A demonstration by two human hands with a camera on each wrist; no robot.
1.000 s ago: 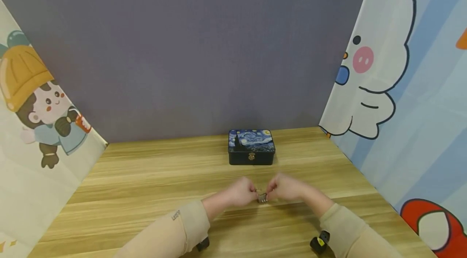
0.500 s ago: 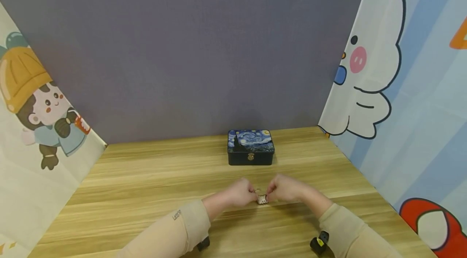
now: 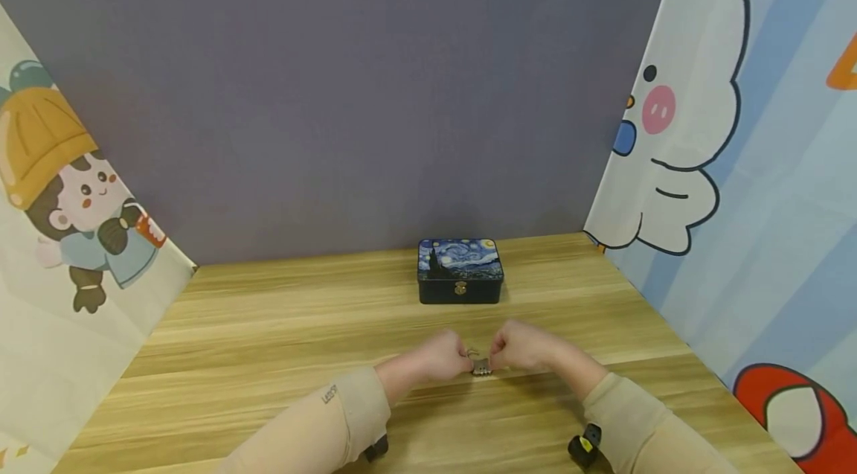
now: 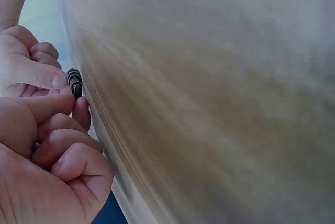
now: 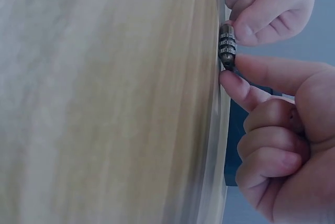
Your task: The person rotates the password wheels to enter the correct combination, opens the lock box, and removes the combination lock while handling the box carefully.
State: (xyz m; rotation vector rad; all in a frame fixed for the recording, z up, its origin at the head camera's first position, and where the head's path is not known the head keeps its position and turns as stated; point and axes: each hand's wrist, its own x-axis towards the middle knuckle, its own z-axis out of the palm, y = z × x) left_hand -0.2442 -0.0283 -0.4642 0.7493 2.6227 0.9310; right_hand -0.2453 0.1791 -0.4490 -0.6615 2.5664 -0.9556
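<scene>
A small metal combination padlock (image 3: 482, 367) is held between both hands, close over the table. Its ribbed number dials show in the right wrist view, and a thin curved shackle (image 3: 472, 352) shows above the body in the head view. My left hand (image 3: 442, 356) pinches the padlock's left end between thumb and forefinger, other fingers curled in. On the opposite end, the thumb and forefinger of my right hand (image 3: 524, 346) pinch it. Seen edge-on, the padlock (image 5: 227, 46) spans the gap between the two hands. Fingertips hide both its ends.
Behind the hands stands a dark tin box (image 3: 460, 271) with a swirling night-sky painting on its lid and a brass clasp in front. It rests on a wood-grain table (image 3: 281, 318). A grey panel (image 3: 375, 102) rises at the back; cartoon-printed sheets hang at both sides.
The padlock's face tilts in the fingers, looking brighter half a second ago and darker now. My left hand shifts very slightly; the right hand and the tin box stay in place.
</scene>
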